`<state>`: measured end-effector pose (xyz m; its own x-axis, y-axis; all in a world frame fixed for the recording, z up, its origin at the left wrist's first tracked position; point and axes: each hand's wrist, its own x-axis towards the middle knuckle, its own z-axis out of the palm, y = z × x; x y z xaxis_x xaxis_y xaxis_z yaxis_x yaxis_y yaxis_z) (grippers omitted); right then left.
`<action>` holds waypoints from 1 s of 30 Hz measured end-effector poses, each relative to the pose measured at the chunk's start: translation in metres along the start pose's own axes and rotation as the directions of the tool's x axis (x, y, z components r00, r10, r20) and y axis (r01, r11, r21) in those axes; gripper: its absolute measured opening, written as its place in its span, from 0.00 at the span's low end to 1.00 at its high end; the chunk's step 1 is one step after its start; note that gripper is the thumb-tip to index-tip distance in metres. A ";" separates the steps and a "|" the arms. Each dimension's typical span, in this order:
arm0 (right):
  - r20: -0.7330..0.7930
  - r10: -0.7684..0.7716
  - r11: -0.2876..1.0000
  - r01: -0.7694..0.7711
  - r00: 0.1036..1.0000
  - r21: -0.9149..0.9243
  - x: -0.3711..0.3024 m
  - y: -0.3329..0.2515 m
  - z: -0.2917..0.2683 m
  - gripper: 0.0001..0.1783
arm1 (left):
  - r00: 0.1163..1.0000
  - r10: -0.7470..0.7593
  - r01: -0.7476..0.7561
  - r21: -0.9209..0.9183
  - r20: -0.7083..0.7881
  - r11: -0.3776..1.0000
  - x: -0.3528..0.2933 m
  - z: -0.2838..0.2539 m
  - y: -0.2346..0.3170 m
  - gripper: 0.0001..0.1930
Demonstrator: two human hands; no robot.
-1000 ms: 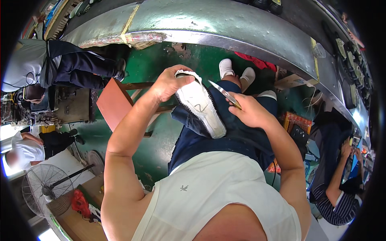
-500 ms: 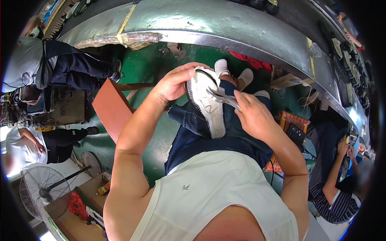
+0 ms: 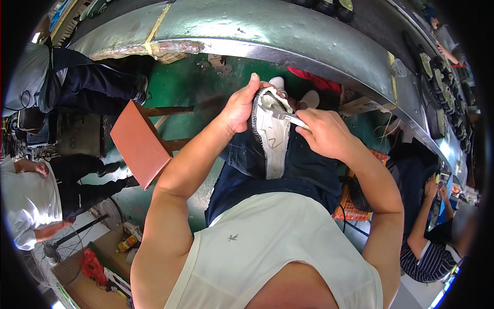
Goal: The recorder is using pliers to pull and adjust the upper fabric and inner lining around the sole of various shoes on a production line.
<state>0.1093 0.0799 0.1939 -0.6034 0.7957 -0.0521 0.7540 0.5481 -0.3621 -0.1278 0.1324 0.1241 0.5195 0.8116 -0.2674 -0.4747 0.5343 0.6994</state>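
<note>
far left of frame i see a person in a white shirt (image 3: pixel 20 201), and above them, upper left, another person in dark trousers (image 3: pixel 98 82) standing on the green floor (image 3: pixel 206 98). lower left corner: a fan (image 3: pixel 56 262) and a cardboard box (image 3: pixel 103 262) with small items in it. left of centre, a brown wooden stool seat (image 3: pixel 138 144), tilted, well apart from the hands.

centre: my left hand (image 3: pixel 239 108) is closed around the upper end of a white shoe (image 3: pixel 271 135), thumb side against its dark rim, fingers wrapped behind it. shoe sits sole-side toward the camera, lengthwise up-down, lower end resting on my dark blue trousers (image 3: pixel 288 175) at frame centre.

just right of that, my right hand (image 3: pixel 325 135) is clenched on a thin metal blade tool (image 3: pixel 288 118); tool tip lies across the shoe's upper part, touching it. both hands sit close together at the shoe's top end.

across the top, a curved grey metal bench edge (image 3: pixel 267 36). right side: a seated person in a striped shirt (image 3: pixel 429 257), arm raised toward the bench. an orange basket (image 3: pixel 355 206) sits by my right elbow.
</note>
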 end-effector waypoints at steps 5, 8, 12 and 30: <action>0.043 0.060 0.940 -0.071 0.997 0.333 0.008 -0.013 0.010 0.12 | 1.000 -0.012 0.010 -0.069 -0.021 0.998 0.004 -0.005 0.002 0.30; 0.042 0.080 0.956 -0.089 0.996 0.280 0.001 -0.008 0.016 0.13 | 0.999 -0.035 0.033 -0.076 -0.028 0.997 0.003 -0.006 0.004 0.30; 0.000 0.072 0.909 -0.066 0.997 0.412 -0.017 -0.002 0.006 0.17 | 0.997 -0.014 0.021 -0.097 0.072 0.995 -0.003 -0.018 0.017 0.29; 0.493 -0.292 -0.422 -0.573 0.819 0.702 0.008 -0.035 0.056 0.24 | 0.822 -0.551 0.419 0.808 -0.144 0.414 0.013 0.003 0.095 0.28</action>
<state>0.0635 0.0527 0.1546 -0.8428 0.3648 -0.3957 -0.1549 -0.8686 -0.4707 -0.1638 0.1932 0.1887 0.5866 0.4065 -0.7005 0.5950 0.3704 0.7132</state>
